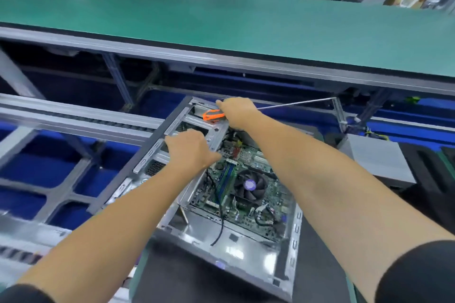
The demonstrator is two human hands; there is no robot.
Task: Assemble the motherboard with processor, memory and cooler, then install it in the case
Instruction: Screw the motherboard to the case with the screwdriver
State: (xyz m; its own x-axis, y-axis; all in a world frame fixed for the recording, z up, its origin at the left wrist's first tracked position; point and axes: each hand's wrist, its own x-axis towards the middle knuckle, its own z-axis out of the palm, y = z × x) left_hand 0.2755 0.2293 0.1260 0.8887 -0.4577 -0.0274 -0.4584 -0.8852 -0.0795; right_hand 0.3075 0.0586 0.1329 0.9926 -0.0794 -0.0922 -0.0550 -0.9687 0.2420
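Board already in the case, both my hands up at its far end.

The motherboard (246,187) lay flat inside the open case (236,251), fan (250,186) and memory sticks (227,177) fitted. My right hand (237,112) was curled around an orange-handled screwdriver (213,115), its long shaft pointing right, off the work. My left hand (189,151) rested on the drive cage (199,122), fingers bent; I couldn't tell if it gripped anything. I judged the good move was steadying the case, then seating the tip squarely before turning, clear of the loose black cable (220,216).
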